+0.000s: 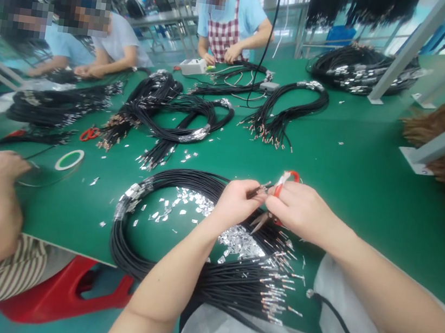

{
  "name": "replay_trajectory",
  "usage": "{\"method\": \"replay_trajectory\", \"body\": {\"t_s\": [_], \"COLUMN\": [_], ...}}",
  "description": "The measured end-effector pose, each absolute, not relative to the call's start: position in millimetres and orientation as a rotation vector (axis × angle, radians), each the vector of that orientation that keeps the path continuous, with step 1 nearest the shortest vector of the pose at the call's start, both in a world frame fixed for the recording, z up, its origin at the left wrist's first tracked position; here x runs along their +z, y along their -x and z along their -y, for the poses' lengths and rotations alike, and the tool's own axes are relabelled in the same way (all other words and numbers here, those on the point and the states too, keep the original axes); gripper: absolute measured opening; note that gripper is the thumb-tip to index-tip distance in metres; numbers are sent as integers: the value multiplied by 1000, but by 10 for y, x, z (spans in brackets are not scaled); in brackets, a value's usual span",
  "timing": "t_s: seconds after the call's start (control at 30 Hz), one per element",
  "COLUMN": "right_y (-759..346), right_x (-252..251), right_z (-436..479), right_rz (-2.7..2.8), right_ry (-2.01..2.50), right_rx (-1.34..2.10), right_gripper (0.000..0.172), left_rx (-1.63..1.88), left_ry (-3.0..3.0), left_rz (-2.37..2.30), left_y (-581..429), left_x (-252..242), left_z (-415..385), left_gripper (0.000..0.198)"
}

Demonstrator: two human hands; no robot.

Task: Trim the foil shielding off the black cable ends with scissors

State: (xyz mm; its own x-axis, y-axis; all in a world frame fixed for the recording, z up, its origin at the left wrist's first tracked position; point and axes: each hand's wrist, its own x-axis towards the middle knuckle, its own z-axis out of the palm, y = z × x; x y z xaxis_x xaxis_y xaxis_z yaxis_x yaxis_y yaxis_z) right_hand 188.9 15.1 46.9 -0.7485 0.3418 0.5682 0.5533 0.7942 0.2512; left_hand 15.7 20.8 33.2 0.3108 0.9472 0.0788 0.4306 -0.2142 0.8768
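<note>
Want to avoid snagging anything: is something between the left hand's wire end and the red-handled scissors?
Nothing visible: the black wire end in the left hand reaches the right hand holding the red-handled scissors.

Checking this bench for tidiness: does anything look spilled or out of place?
Yes: silver scraps lie strewn over the green workbench, heaped inside the coil of black cables nearest the person, and scattered again by the next bundle up. They look like loose waste, not laid out like the cables.

Scissors (289, 176) partly behind right hand (302, 212), wire tip (259, 190) blurred
</note>
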Motion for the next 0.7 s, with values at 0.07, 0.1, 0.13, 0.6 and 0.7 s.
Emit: {"method": "replay_trajectory", "body": {"t_s": [0.07, 0.1, 0.13, 0.6, 0.7], "right_y": [-1900, -1911, -1923, -1868, -1872], "right_x": [471, 470, 470, 515, 479], "right_z": [-128, -124, -123, -8, -14], "right_rz": [2530, 2553, 2573, 2731, 2734], "right_ry": [703, 713, 718, 721, 745], "right_rx": [-470, -409, -348, -284, -227], "right_gripper": [29, 28, 28, 20, 20], "left_rx": [752, 723, 704, 503, 487], "left_ry": [-1860, -1876, -1882, -1911, -1910], "left_rz": [-1229, -1223, -1219, -1258, -1255], "left_y": [-141, -133, -125, -128, -125], "left_x": [349, 356, 363, 414, 414], "left_z": [-201, -199, -198, -195, -196], "left_gripper": [16, 15, 16, 15, 14]}}
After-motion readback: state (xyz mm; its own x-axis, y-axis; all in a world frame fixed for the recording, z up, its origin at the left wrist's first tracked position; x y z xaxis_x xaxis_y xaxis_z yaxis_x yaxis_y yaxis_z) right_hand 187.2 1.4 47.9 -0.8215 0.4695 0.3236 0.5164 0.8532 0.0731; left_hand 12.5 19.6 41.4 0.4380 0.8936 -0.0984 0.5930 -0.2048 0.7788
